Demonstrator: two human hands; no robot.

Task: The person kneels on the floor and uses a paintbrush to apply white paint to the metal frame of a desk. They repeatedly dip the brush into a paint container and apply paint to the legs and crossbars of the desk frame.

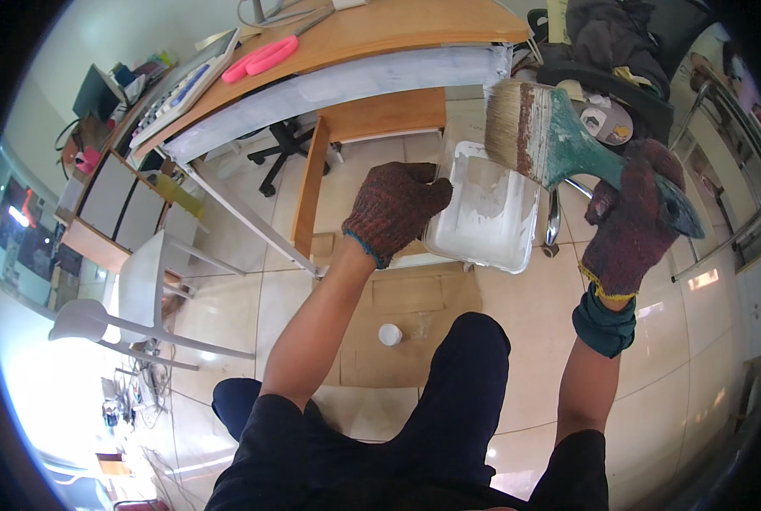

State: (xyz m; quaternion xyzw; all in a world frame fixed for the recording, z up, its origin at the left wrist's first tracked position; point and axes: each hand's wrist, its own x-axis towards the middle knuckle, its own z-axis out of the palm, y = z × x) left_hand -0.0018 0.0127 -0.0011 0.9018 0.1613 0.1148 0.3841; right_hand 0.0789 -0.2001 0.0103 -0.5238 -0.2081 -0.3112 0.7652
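My left hand [397, 211], in a dark knitted work glove, is closed on the left rim of a white plastic tub [485, 247]. White paint coats the inside of the tub. In my right hand [636, 213], gloved alike with a yellow cuff edge, is the green handle of a wide paintbrush [559, 136]. Its pale bristles point left, raised near the tub's far right corner and the desk's end. Beyond them, the front rail [338, 89] of a wooden-topped desk [415, 30] bears streaky white paint.
Pink-handled scissors [261, 60] and a keyboard [184, 89] lie on the desk. A flattened cardboard sheet [380, 341] with a small white lid [390, 334] covers the floor. There is a white chair [142, 298] at left and a dark office chair [628, 77] at right.
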